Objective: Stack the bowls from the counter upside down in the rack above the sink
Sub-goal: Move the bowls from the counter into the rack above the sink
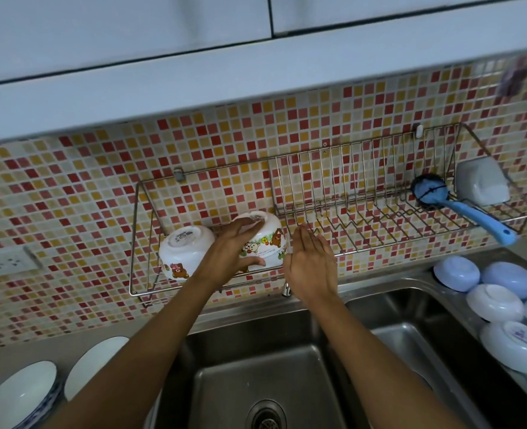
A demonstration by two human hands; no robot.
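Note:
A steel wire rack (379, 218) hangs on the tiled wall above the sink. In its left part two white bear-print bowls sit upside down: one bowl (183, 247) at the far left, a second bowl (268, 239) beside it. My left hand (232, 247) is wrapped around the second bowl, fingers over its base and thumb under its rim. My right hand (310, 264) is flat and empty just right of that bowl, fingers apart. Several pale blue and white bowls (497, 305) lie upside down on the counter at right.
A blue-handled brush (460, 205) and a white container (482, 181) occupy the rack's right end. White bowls (23, 394) stand at the lower left. A double steel sink (256, 366) lies below. A wall socket (5, 261) is at left, cabinets overhead.

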